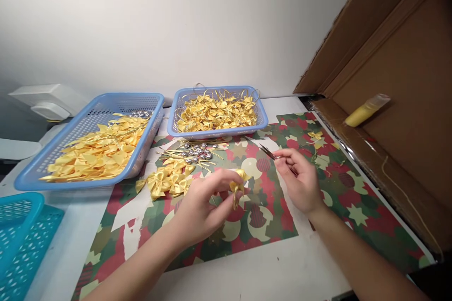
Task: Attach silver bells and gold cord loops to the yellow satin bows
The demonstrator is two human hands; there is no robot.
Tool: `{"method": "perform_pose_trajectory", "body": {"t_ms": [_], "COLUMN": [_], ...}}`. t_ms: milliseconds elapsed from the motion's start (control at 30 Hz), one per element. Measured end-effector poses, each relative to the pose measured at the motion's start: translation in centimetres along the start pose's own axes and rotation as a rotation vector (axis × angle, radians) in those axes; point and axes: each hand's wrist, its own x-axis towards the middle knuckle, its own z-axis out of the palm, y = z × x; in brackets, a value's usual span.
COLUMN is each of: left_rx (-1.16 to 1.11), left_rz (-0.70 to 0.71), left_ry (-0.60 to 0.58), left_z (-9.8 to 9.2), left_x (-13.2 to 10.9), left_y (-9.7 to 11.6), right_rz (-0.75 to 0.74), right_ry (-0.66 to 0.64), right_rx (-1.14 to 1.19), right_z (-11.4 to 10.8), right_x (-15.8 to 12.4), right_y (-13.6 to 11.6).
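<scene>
Bows of yellow satin (99,150) fill a blue plastic mesh basket (52,146) at left. Over the patterned paper sheet (268,225), the left hand (197,211) pinches one yellow ribbon bow (237,184). The right hand (300,178) grips a thin dark metal tool (267,151) just beside it. This looks like fine work on the bow, calling for steadiness.

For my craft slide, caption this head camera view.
Left hand pinches a yellow bow while right hand holds a metal tool over patterned paper, beside two blue baskets.

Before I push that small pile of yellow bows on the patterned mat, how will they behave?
The pile of yellow bows is probably light and floppy: thin, shiny ribbon. It would likely scatter and slide, not roll, since the bows lie flat on the patterned mat. Loose, so they may separate.
</scene>
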Motion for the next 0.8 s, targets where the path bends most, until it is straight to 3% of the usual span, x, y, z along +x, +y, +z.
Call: {"method": "perform_pose_trajectory", "body": {"t_ms": [167, 400, 667, 800], "left_rx": [-0.326, -0.402, -0.255, -0.025], "left_rz": [-0.257, -0.319, -0.267, -0.213], "left_ry": [0.003, -0.029, -0.044, 0.038], "left_z": [0.1, -0.3, -0.4, -2.1], "left_x": [-0.2, -0.1, -0.3, 2.0], "left_y": [0.3, 0.2, 0.3, 0.0], "right_rz": [0.06, 0.07, 0.064, 0.081], "right_ry": [-0.014, -0.027, -0.024, -0.032], "right_rx": [0.029, 0.051, 0.043, 0.015], "right_z": [0.2, 0.3, 0.3, 0.4], "right_x": [0.1, 0.0, 0.1, 0.3], "right_y": [0.5, 0.4, 0.2, 0.6]}}
